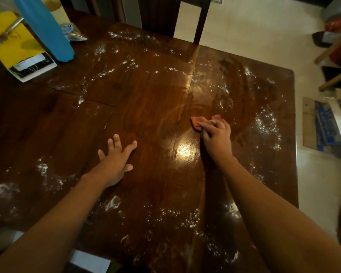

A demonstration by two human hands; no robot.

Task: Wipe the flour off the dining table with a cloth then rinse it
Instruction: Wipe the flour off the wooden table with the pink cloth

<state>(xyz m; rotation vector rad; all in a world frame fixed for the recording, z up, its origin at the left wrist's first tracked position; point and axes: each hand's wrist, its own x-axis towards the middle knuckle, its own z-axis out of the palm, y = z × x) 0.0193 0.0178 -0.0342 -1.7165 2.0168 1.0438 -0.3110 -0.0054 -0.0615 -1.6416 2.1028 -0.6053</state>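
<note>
A dark wooden counter [146, 103] is dusted with white flour [267, 125], which is scattered beyond and to the right of the right hand's [218, 134] fingers [215, 123] and on the near side of both hands. A pink cloth [197, 122] is held against the wood under those curled fingers, while the left hand [116, 162] is laid flat with its fingers spread. Well beyond the left fingers, a blue bottle [47, 30] and a yellow booklet [14, 42] are set.
</note>
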